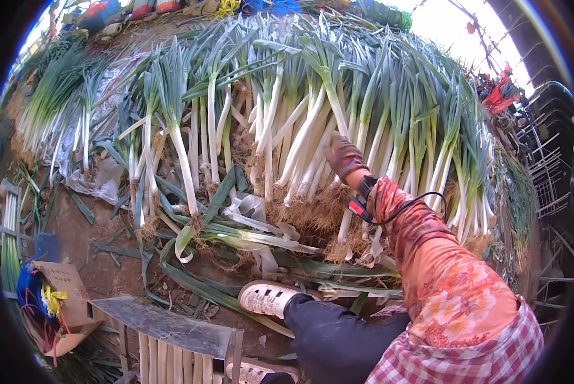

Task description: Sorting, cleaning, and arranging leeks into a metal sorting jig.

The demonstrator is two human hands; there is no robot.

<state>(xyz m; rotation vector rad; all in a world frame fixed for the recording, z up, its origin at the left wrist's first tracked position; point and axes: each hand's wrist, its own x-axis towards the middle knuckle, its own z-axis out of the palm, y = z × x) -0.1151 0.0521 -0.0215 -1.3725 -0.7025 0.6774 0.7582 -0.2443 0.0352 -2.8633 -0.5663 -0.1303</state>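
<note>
A wide heap of leeks [290, 144] lies in front of me, with green tops pointing away and white stalks and brown roots toward me. My right hand [346, 158], in a dark reddish glove, reaches into the middle of the heap. Its fingers are closed round the white stalk of a leek [335, 110] whose green leaves spread above the hand. A black band with a cord and a small red-and-black device sits at that wrist. My left hand is not in view.
Loose leeks and torn leaves [248, 238] lie on the soil by my shoe [271, 299]. At lower left stand a dark-topped rack [165, 320] with pale stalks under it and a torn cardboard box [63, 288] with blue and yellow ties. Metal wire racks [549, 173] line the right side.
</note>
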